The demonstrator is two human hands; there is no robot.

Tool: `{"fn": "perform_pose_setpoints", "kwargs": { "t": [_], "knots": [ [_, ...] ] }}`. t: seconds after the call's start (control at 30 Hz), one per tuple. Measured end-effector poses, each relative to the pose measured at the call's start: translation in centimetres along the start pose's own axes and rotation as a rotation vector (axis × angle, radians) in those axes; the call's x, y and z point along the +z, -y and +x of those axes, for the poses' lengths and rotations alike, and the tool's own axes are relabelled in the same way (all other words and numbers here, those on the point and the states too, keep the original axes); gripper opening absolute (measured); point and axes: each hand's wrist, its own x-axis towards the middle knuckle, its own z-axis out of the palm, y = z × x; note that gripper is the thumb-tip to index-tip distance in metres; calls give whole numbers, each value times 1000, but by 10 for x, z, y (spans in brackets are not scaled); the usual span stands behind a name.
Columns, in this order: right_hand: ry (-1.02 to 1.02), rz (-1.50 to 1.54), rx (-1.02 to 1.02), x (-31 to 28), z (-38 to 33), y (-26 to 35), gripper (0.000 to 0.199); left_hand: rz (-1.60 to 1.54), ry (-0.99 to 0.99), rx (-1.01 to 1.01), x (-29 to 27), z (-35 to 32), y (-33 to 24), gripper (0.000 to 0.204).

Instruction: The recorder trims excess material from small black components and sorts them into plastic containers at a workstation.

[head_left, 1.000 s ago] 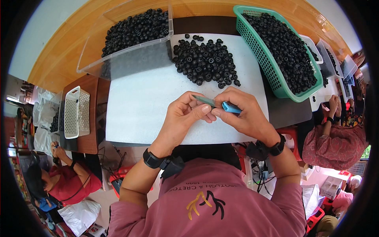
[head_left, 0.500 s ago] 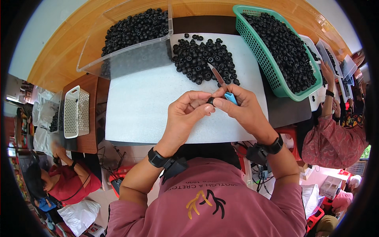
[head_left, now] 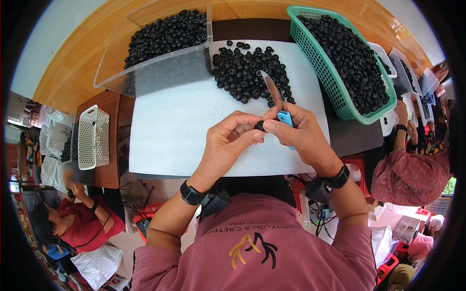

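Between the fingertips of my left hand (head_left: 221,143) is a small round black part (head_left: 259,126) with a hole in it. My right hand (head_left: 307,136) is closed round a small knife (head_left: 285,118) with a blue handle, its blade pointing up and away from me. The right thumb presses against the same black part. Just beyond the blade lies a loose pile of black parts (head_left: 242,77), spread on a white foam sheet (head_left: 170,131). My right fingers partly cover the knife handle.
A clear plastic bin (head_left: 167,72) of black parts stands at the far left. At the far right is a green basket (head_left: 342,99) full of them. A white basket (head_left: 94,138) sits on a side table. Co-workers sit left and right, one in a patterned sleeve (head_left: 412,177).
The knife has turned in my right hand, showing more of its blue handle, and its blade tip has shifted slightly right. The black part has been turned a little between my fingers.
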Motion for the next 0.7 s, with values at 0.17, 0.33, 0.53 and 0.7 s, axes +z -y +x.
{"fn": "perform_pose_setpoints", "kwargs": {
  "t": [0.17,0.33,0.53,0.7],
  "knots": [
    [22,72,59,-2,-2,2,20,12,100,79,-5,1,-1,24],
    [73,103,86,-4,0,1,19,-35,98,47,-7,1,-1,23],
    [-93,-588,-454,-6,-7,-8,21,-134,68,20,-9,3,2,25],
    [-79,-815,-588,-5,-8,-14,20,-173,63,-10,-9,3,3,28]
  ]
}}
